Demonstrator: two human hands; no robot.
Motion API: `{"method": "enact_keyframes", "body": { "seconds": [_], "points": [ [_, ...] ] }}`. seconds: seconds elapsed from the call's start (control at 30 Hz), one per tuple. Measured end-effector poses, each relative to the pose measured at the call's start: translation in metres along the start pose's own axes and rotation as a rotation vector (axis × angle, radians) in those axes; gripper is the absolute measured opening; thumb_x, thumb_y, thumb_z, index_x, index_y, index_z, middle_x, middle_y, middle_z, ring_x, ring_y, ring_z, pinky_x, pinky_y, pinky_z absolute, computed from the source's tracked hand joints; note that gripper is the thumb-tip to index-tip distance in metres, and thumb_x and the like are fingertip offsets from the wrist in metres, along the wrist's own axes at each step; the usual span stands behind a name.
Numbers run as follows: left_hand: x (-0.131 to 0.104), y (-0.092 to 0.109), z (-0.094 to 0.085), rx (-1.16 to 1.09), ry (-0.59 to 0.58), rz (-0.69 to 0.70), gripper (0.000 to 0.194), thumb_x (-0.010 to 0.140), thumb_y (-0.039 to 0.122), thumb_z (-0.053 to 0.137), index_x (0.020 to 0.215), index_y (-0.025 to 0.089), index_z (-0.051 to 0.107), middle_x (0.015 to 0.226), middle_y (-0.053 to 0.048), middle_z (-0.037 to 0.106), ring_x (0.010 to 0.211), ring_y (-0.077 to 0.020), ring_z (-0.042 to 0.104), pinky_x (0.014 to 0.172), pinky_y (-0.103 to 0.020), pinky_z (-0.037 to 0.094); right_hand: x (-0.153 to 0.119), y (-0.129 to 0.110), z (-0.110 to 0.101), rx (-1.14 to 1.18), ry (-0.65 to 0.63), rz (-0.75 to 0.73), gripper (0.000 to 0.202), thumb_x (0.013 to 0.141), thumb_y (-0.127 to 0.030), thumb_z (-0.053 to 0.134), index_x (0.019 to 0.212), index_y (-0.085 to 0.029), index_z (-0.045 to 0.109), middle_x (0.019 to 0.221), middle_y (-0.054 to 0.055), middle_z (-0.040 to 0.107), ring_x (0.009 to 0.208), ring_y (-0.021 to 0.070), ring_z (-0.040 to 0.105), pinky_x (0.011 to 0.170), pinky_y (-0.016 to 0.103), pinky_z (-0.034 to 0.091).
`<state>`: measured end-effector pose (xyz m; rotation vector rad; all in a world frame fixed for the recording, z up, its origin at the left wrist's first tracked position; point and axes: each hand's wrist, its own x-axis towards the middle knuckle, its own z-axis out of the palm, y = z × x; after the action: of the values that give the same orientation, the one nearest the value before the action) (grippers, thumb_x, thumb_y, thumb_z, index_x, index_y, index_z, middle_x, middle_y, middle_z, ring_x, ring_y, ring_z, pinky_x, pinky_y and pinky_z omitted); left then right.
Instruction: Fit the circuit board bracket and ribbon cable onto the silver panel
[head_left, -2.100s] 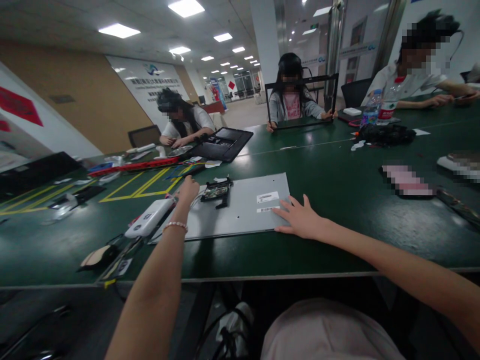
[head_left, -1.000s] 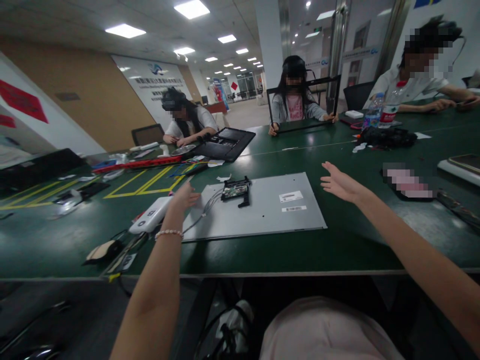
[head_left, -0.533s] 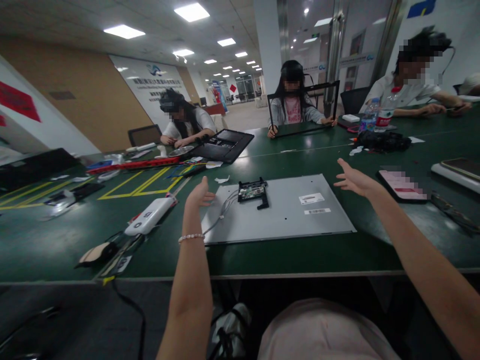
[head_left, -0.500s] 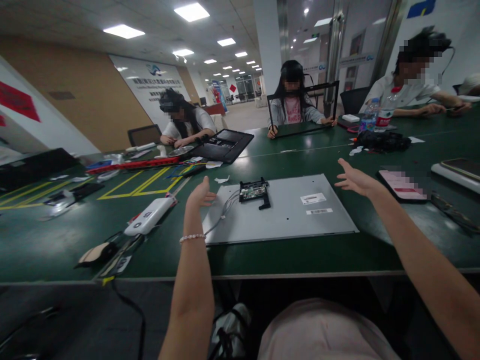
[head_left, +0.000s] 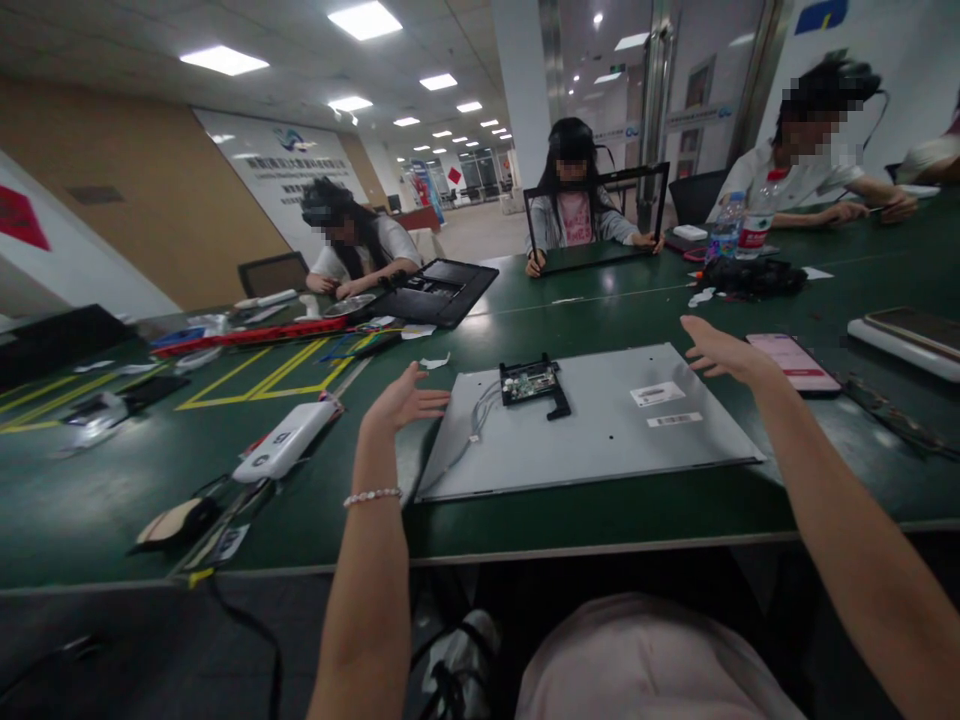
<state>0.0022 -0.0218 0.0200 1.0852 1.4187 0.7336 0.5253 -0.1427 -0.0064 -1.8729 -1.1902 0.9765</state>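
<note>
A flat grey metal-backed panel [head_left: 570, 450], like the back of a display, lies on the green table before me. On it sits a small circuit board [head_left: 531, 383] in a black bracket, with grey cables [head_left: 466, 445] trailing to the panel's left edge. Two white labels [head_left: 658, 394] are stuck on its right part. My left hand [head_left: 409, 400] is at the panel's left edge, fingers spread, holding nothing. Beside the far right corner is my right hand [head_left: 720, 352], also open with fingers stretched out. Whether either hand touches the edge I cannot tell.
Left of the panel are a white power strip [head_left: 281, 442] and a beige mouse-like object [head_left: 176, 523]. A phone [head_left: 796, 364] lies to the right. Across the table, one person holds a black frame [head_left: 596, 268]; a black casing [head_left: 442, 290] lies near another person. Bottles [head_left: 757, 220] stand farther back.
The panel now lies farther right in view and slightly turned, its right side nearer my right hand. Room and table things have shifted a little left with the camera. Both hands stay open.
</note>
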Motion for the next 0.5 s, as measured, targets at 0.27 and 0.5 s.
{"method": "enact_keyframes", "body": {
  "seconds": [0.27,0.5],
  "points": [
    [-0.008,0.001,0.02,-0.028,-0.073,0.012,0.076,0.094,0.064,0.023,0.153,0.017,0.013,0.115,-0.022,0.066,0.099,-0.0277,0.068,0.082,-0.043,0.054,-0.004,0.001,-0.011,-0.012,0.055,0.052,0.085,0.087,-0.076,0.027,0.154,-0.026,0.012,0.139,0.026,0.048,0.106,0.0353,0.063,0.087,0.054,0.048],
    [-0.006,-0.003,0.026,-0.085,-0.153,0.031,0.075,0.093,0.063,0.029,0.152,0.019,0.015,0.125,-0.027,0.059,0.102,-0.0286,0.066,0.083,-0.045,0.053,0.0,0.007,-0.016,-0.078,0.108,0.06,0.082,0.09,-0.071,0.025,0.155,-0.023,0.009,0.14,0.029,0.046,0.104,0.0359,0.063,0.084,0.054,0.046]
  ]
}}
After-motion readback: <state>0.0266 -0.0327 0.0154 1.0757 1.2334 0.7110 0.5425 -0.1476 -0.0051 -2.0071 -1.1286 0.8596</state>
